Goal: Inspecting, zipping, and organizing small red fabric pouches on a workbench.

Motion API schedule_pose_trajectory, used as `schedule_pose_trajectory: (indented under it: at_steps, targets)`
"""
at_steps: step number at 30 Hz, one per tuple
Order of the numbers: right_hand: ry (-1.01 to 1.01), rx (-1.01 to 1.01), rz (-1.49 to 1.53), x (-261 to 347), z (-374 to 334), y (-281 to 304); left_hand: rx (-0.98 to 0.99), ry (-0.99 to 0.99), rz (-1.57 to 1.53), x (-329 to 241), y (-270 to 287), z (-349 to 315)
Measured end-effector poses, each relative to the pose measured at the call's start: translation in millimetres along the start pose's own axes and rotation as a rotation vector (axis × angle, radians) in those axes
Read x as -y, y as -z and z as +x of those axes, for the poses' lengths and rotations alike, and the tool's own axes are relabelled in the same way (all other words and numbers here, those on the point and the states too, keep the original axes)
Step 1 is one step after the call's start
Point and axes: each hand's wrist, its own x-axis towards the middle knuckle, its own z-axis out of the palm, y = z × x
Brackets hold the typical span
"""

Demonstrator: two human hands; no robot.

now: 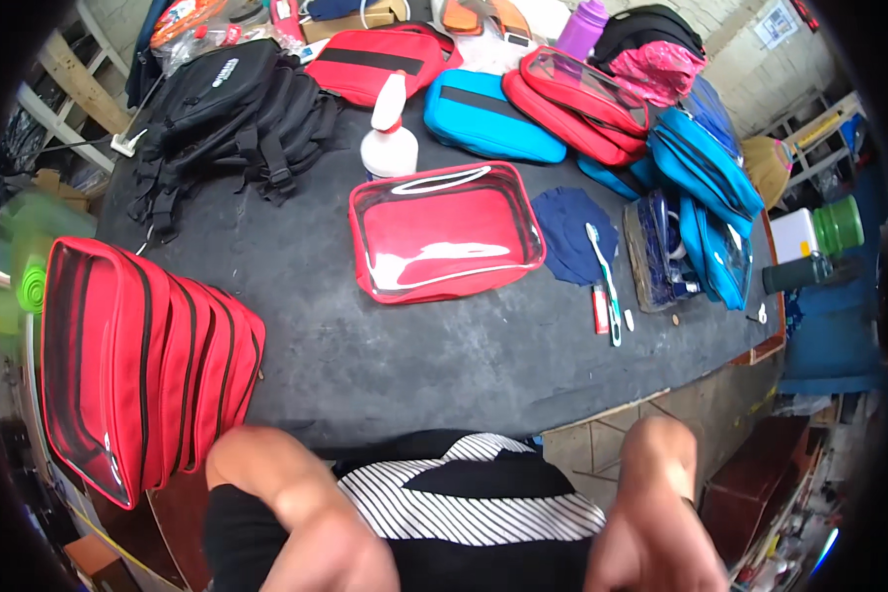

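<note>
Both my arms are bent, elbows toward the table. My left hand [335,553] is close to my body at the lower edge, its fingers cut off from view. My right hand [651,557] is likewise low and right, fingers hidden. Neither touches anything on the table that I can see. Nearest my left elbow stands a row of red pouches [183,365] with black zips and a clear front. A red pouch with a clear window [444,242] lies mid-table. Right of it are a navy cloth [567,232], a green-and-white toothbrush [605,276] and a small red-and-white packet [600,309].
A white spray bottle [390,148] stands behind the middle pouch. Black backpack [232,118] lies back left. Red [380,64] and blue pouches [488,118] fill the back. A clear case [656,252] and more blue pouches [705,178] sit right, near the table's edge.
</note>
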Motion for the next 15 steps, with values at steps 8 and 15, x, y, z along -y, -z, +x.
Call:
schedule_pose_trajectory:
  at_steps: [8, 15]
  targets:
    - [-1.314, 1.374, -0.72, 15, -203, 104, 1.094, 1.273, 0.244, -21, 37, -138]
    - [-1.68, 1.339, -0.718, 38, -259, 170, 1.544, 1.227, 0.023, -57, 17, -213]
